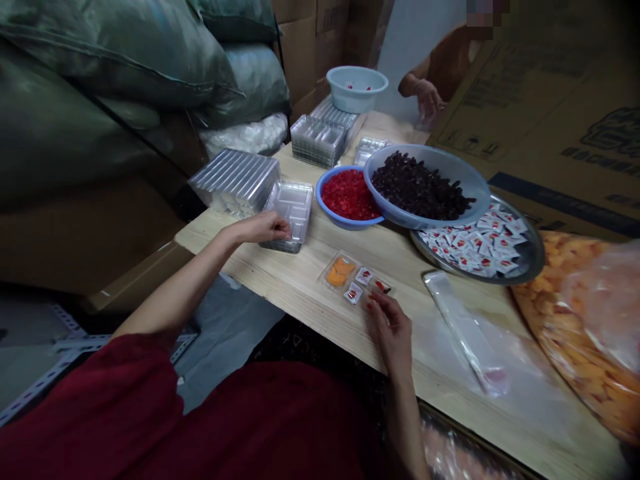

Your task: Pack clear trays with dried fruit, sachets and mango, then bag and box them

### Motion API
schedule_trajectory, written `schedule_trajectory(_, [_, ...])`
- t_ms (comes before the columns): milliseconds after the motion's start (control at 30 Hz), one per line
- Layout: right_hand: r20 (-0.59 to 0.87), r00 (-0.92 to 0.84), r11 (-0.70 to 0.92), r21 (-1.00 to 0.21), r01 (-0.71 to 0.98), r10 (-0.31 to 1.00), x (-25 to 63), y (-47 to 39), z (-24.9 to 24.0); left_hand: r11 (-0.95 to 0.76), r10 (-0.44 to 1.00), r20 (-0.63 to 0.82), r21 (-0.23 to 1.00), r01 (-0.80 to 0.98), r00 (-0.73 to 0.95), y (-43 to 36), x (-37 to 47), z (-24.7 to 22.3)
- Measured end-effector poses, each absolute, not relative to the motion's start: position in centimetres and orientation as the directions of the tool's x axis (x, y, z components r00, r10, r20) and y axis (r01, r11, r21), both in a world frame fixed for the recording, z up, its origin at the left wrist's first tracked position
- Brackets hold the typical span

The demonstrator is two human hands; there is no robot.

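My left hand (267, 227) is at a short stack of clear plastic trays (295, 200), its fingers curled and pinched on the top tray. Near the table's front edge lies a single compartment tray (327, 275) with orange pieces (341, 270), two small white packets (353, 292) with red print, and red and dark pieces (383, 286) in its compartments. Just over the tray's near right corner is my right hand (394, 327), thumb and fingers drawn together. A small red piece shows at its fingertips, partly hidden by them.
Behind the tray stand a blue bowl of red pieces (347, 193), a larger bowl of dark pieces (420, 187) and a metal basin of packets (475, 240). Plastic bags (465, 333) lie at right. Tray stacks (235, 177) line the left. Across the table is another person's hand (429, 100).
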State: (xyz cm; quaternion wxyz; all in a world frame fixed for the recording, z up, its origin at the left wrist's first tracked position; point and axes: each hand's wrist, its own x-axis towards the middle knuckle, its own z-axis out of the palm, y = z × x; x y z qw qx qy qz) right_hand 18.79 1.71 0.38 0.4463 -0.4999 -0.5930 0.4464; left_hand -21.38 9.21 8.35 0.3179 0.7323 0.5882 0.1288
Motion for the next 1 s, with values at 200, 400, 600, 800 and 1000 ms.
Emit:
schedule_trajectory(200, [0.084,-0.11,0.103,-0.977,0.186,0.99,18.4,1.8,-0.1,-0.166,0.953,-0.135,0.518,0.839,0.271,8.7,-20.8,8.2])
schedule_trajectory(400, [0.065,-0.1,0.083,-0.979,0.184,0.993,18.7,1.5,-0.3,-0.181,0.947,-0.145,0.493,0.851,0.286,9.1,-20.6,8.2])
schedule_trajectory(600, [0.067,-0.087,0.082,-0.979,0.184,0.994,18.7,1.3,-0.3,-0.228,0.929,-0.174,0.424,0.877,0.326,9.8,-19.8,8.9])
schedule_trajectory(800, [0.078,-0.121,0.1,-0.976,0.191,0.99,17.7,1.1,0.5,-0.213,0.914,-0.218,0.459,0.863,0.341,10.8,-19.5,9.1])
schedule_trajectory(1000, [0.067,-0.128,0.092,-0.974,0.206,0.99,17.2,1.0,0.6,-0.256,0.923,-0.149,0.448,0.857,0.354,9.9,-19.9,9.8])
